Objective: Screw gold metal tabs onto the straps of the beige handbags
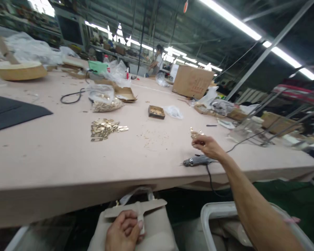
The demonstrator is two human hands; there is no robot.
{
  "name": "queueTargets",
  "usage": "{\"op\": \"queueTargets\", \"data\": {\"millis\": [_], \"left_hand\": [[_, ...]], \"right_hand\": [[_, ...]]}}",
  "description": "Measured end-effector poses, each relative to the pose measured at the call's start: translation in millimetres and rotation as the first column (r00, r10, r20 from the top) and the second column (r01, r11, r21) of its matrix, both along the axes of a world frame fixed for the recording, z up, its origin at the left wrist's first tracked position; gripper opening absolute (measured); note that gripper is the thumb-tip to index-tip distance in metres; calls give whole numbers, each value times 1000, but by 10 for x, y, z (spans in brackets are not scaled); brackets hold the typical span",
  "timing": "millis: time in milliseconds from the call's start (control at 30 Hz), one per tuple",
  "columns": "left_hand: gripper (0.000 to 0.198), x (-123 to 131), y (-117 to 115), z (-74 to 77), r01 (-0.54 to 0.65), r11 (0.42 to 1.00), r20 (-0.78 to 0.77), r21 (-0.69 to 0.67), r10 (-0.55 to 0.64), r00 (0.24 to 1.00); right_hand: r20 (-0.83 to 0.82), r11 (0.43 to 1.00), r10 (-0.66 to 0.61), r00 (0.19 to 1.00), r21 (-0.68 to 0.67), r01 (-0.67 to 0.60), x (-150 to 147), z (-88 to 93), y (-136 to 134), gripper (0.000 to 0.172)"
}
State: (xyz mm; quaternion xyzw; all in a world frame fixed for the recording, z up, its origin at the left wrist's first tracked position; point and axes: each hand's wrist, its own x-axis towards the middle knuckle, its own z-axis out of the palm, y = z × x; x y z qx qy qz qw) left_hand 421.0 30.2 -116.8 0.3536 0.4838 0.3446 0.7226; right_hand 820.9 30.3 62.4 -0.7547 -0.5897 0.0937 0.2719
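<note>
A light beige handbag [157, 223] sits below the table edge, its flap [122, 210] facing up. My left hand [124, 230] is closed on the bag's narrow strap [140, 218], thumb against its lower end. Over the table at the right, my right hand [208, 146] has its fingers pinched together at a small pile of gold-coloured metal pieces [195, 132]. What lies between those fingertips is too small to make out. Just below that hand, a grey electric screwdriver [197, 160] rests with its bit pointing left.
Gold metal plates [103, 129] lie heaped left of centre, behind them a plastic bag of parts [106, 101]. A small box of fittings [156, 112] stands mid-table. A white-rimmed bin [205, 216] is under my right arm. A cord [210, 179] hangs off the table edge. A person [158, 61] is far back.
</note>
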Motion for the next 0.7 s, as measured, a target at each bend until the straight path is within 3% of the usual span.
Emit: {"op": "queueTargets", "data": {"millis": [133, 333, 467, 633, 700], "left_hand": [[41, -48, -10, 51, 79, 996, -28, 42, -78, 997], [35, -98, 50, 51, 106, 993, -25, -58, -108, 994], [34, -99, 79, 83, 109, 991, 3, -80, -109, 994], [31, -84, 89, 53, 123, 988, 11, -92, -122, 992], [29, -85, 86, 35, 127, 988, -1, -91, -128, 992]], "right_hand": [[-239, 961, 178, 955, 252, -116, -894, -103, -245, 16], [-544, 916, 382, 747, 113, -386, -2070, -847, -460, 20], [-607, 903, 367, 705, 51, -426, -2296, -1215, -448, 27], [-648, 929, 194, 737, -120, -350, -2277, -1299, -414, 7], [-654, 926, 175, 736, -144, -349, -2284, -1333, -394, 7]]}}
